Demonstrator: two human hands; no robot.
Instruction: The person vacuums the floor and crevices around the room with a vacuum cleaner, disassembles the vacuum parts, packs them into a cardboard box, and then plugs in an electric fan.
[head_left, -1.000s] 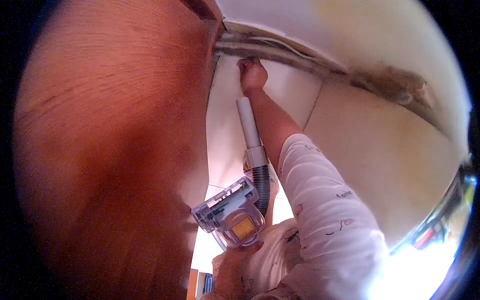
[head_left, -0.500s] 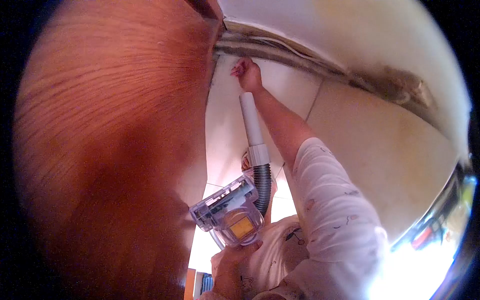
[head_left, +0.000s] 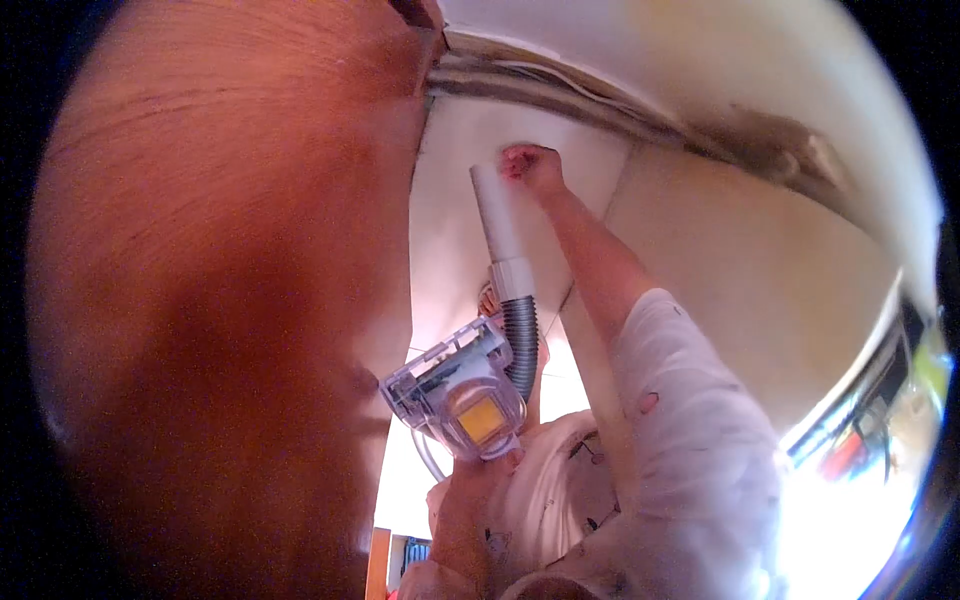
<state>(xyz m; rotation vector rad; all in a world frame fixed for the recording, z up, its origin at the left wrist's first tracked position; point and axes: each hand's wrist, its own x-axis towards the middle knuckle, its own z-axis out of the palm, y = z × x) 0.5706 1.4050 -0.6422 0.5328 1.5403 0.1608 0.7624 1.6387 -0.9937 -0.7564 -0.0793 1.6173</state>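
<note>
My left hand [head_left: 478, 485] grips a clear plastic vacuum head [head_left: 450, 395] from below; a yellow square shows through its casing. From its side rises a grey corrugated hose [head_left: 520, 345], which ends in a straight white tube [head_left: 495, 215] pointing up toward the corner. Close to the tube's open tip, on its right, is my right hand [head_left: 532, 168]. Its fingers are curled in and a little blurred, and whatever they may hold is hidden. The hand appears apart from the tube.
A reddish-brown wooden panel [head_left: 220, 250] stands close on the left. Pale floor tiles [head_left: 740, 270] run to a dirty wall edge with a white cable [head_left: 560, 80]. Part of a foot [head_left: 487, 300] shows behind the hose. Bright light and blurred objects lie at lower right.
My right hand has moved right and slightly down, beside the tube's tip. The vacuum head, hose and tube have shifted slightly up in view, still in my left hand.
</note>
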